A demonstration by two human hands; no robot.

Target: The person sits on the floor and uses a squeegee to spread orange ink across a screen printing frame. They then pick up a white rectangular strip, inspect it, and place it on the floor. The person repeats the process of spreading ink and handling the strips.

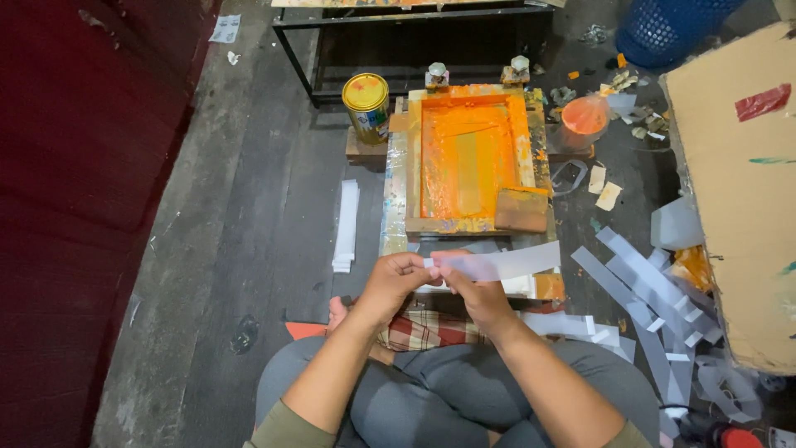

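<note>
A pale strip [497,265] is pinched by the left hand [394,282] and right hand [477,294]. An orange-stained printing frame [468,158] is seen at 12 o'clock.

Open floor at nine o'clock, clutter from twelve to three

Bare floor [249,249] lies left of the hands [439,286]; the orange printing frame [473,158] blocks twelve o'clock, loose grey strips [647,290] and a cardboard sheet [738,191] crowd three, a white strip stack [346,224] stands at ten.

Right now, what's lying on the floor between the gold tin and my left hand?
In the head view, a neat stack of white strips lies on the dark floor between the gold tin and the left hand.
</note>
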